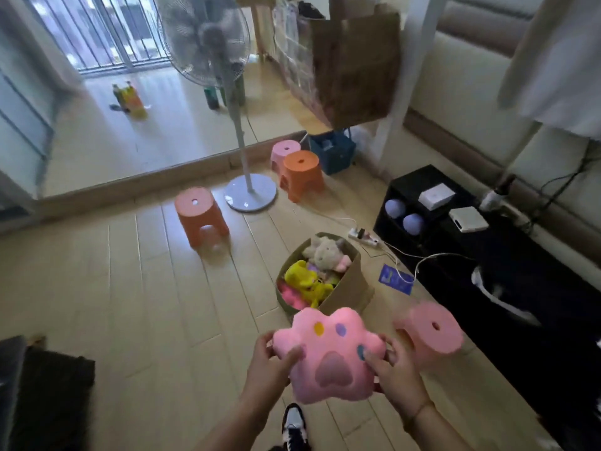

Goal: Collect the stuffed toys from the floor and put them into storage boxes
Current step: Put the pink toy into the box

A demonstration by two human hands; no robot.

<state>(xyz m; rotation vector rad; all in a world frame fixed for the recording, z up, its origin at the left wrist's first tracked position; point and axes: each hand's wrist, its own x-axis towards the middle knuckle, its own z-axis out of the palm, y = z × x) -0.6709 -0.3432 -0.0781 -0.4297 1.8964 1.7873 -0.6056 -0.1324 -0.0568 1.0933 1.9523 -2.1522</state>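
Wide bare wood floor (pixel 130 304) open at left. Pink paw plush (pixel 328 353) held above floor, left hand (pixel 273 362) and right hand (pixel 393 369) clamped on its side edges, thumbs on front. Beyond: cardboard box (pixel 348 288) with toys, pink stool (pixel 429 330) beside; orange stools, fan (pixel 208 40) farther.

Wooden floor (pixel 130 304) bears stools (pixel 201 214), fan base (pixel 250 196), possibly cardboard toy box (pixel 349 288).

The pink paw toy (pixel 328 353) hides most fingers of both hands; the shoe (pixel 294 428) is cut off below.
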